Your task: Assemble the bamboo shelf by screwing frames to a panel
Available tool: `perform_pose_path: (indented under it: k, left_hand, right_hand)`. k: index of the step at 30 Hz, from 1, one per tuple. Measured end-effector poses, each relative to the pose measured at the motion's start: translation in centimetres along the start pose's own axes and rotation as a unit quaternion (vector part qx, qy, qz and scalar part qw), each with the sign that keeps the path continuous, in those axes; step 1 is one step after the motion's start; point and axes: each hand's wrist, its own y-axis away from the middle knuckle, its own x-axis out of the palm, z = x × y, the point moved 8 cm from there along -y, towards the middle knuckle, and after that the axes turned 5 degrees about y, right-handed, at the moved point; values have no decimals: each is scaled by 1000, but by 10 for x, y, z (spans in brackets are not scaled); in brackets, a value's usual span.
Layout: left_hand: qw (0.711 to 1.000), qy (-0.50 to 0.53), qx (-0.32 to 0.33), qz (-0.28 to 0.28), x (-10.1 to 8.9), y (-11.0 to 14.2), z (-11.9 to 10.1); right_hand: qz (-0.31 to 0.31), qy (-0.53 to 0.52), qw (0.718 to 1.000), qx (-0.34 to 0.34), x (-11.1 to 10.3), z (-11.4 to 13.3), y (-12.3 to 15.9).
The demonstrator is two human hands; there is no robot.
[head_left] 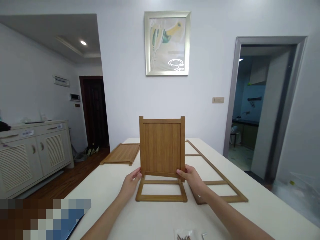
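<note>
A square wooden panel (162, 148) stands nearly upright above the white table, held between both hands. My left hand (131, 181) grips its lower left edge, fingers against the side post. At the lower right corner, my right hand (192, 178) has its thumb on the front face and its other fingers behind. Beneath the panel, a small wooden frame (161, 198) with crossbars lies flat; whether the panel's posts touch it, I cannot tell. To the right lies a longer wooden frame (215, 163), partly hidden by my right hand and forearm.
Another wooden panel (122, 153) lies flat at the table's left side. Near the front edge of the white table (140, 221) are a clear bag of screws (184, 235) and a hex key (204, 236). A wall stands behind the table, with a doorway at right.
</note>
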Motion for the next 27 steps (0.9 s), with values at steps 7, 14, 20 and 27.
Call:
perform_pose_path:
  k: [7, 14, 20, 27]
  left_hand:
    - [998, -14, 4, -54, -9, 1, 12]
    - [998, 6, -12, -69, -10, 1, 20]
    - [998, -3, -27, -64, -13, -1, 29]
    - [999, -12, -17, -47, -12, -3, 30]
  right_hand:
    - [-1, -24, 999, -35, 4, -14, -9]
    - [-10, -37, 998, -47, 9, -15, -4]
    - [-10, -43, 998, -42, 10, -15, -1]
    - [-15, -19, 999, -23, 5, -18, -3]
